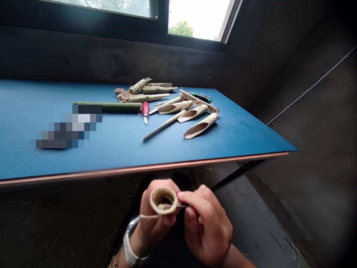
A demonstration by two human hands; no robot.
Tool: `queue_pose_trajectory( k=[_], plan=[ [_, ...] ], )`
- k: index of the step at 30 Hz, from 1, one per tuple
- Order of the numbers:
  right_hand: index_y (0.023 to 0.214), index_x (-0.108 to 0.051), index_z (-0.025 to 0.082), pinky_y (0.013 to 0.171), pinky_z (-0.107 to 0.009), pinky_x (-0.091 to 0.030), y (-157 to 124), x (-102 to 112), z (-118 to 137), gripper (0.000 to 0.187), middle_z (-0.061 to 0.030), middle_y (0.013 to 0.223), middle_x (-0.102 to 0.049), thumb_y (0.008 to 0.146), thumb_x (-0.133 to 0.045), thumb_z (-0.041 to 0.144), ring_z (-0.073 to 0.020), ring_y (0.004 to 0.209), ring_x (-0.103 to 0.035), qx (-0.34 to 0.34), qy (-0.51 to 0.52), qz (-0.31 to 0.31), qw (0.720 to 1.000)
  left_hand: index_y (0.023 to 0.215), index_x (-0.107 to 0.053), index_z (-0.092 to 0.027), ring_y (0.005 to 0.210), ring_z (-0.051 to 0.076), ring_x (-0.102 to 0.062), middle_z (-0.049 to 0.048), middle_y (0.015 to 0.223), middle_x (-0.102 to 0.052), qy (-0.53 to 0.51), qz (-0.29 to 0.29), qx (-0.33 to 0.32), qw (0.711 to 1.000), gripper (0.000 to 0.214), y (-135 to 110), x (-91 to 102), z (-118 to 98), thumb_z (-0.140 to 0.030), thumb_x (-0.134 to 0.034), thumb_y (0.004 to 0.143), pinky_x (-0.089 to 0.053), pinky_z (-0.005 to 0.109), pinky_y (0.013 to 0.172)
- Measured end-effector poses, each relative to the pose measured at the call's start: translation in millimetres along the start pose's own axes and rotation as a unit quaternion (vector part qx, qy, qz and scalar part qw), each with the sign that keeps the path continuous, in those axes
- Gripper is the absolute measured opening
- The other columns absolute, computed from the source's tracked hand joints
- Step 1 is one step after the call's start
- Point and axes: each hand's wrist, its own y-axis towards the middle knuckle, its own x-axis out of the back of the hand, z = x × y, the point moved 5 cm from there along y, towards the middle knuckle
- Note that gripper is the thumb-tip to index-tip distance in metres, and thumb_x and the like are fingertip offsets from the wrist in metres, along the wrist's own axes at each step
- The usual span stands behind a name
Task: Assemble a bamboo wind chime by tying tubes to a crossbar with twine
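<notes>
Below the table's front edge, my left hand [156, 219] is wrapped round a short bamboo tube [164, 213]. The tube's round open end faces up towards me, and something pale shows inside it. A thin strand of twine [149, 216] sticks out to the left from the tube's near rim. Close on its right, my right hand [209, 223] pinches a thin dark rod [182, 206] between thumb and forefinger. The rod lies against the tube's right side; its far tip is hidden, so I cannot tell whether it passes through the wall.
On the blue table [111, 154] lie a red-handled knife [145, 109], a green bamboo length [119, 107] and several slant-cut bamboo pieces [202, 126], some tied with twine. A slender bamboo stick [164, 125] lies before them. A pixelated object [69, 130] is at left. Walls stand behind and right.
</notes>
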Motion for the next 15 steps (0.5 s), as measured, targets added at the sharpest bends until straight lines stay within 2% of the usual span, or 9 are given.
queue_pose_trajectory(
  k=[3,5,8,12,15],
  plan=[
    [0.100,-0.051,0.010,0.050,-0.025,-0.044,-0.7,2.8,5.1,0.018,-0.0067,0.072,-0.056,0.085,-0.041,0.007,-0.0121,0.061,-0.049,0.002,0.038,-0.011,0.999,0.095,-0.054,-0.023,0.049,0.008,-0.045,-0.0018,0.062,-0.052,-0.029,0.016,-0.032,0.999,0.035,-1.1,0.9,7.2,-0.053,-0.054,0.080,-0.040,0.022,0.048],
    [0.098,-0.051,0.010,0.050,-0.024,-0.045,-1.8,4.3,7.4,0.017,-0.0057,0.070,-0.057,0.085,-0.042,0.006,-0.0113,0.060,-0.050,-0.006,0.047,-0.006,0.999,0.098,-0.054,-0.024,0.047,0.008,-0.045,-0.0031,0.059,-0.052,-0.027,0.023,-0.075,0.997,0.039,0.2,2.0,6.6,-0.058,-0.052,0.078,-0.041,0.021,0.047],
    [0.100,-0.053,0.010,0.053,-0.024,-0.048,-5.4,3.4,12.0,0.019,-0.0045,0.069,-0.060,0.083,-0.046,0.004,-0.0110,0.061,-0.056,-0.017,0.027,0.007,0.999,0.103,-0.053,-0.023,0.050,0.009,-0.050,-0.0031,0.061,-0.053,0.006,0.015,-0.132,0.991,0.040,4.0,4.6,-2.0,-0.055,-0.054,0.078,-0.045,0.023,0.051],
    [0.096,-0.056,0.012,0.054,-0.025,-0.047,-11.7,5.1,15.6,0.021,-0.0022,0.065,-0.063,0.079,-0.051,0.001,-0.0107,0.056,-0.057,-0.054,-0.037,-0.072,0.995,0.100,-0.055,-0.021,0.055,0.011,-0.053,-0.0011,0.064,-0.056,0.102,0.011,-0.134,0.986,0.027,8.9,5.4,-14.9,-0.040,-0.058,0.082,-0.047,0.027,0.056],
    [0.092,-0.057,0.013,0.048,-0.026,-0.041,-12.9,5.9,17.3,0.016,0.0001,0.057,-0.059,0.079,-0.054,0.004,-0.0093,0.046,-0.051,-0.046,-0.063,-0.105,0.991,0.099,-0.055,-0.021,0.056,0.012,-0.053,-0.0009,0.064,-0.056,0.128,0.017,-0.133,0.983,0.024,8.3,5.0,-17.5,-0.038,-0.058,0.082,-0.047,0.028,0.057]
  ],
)
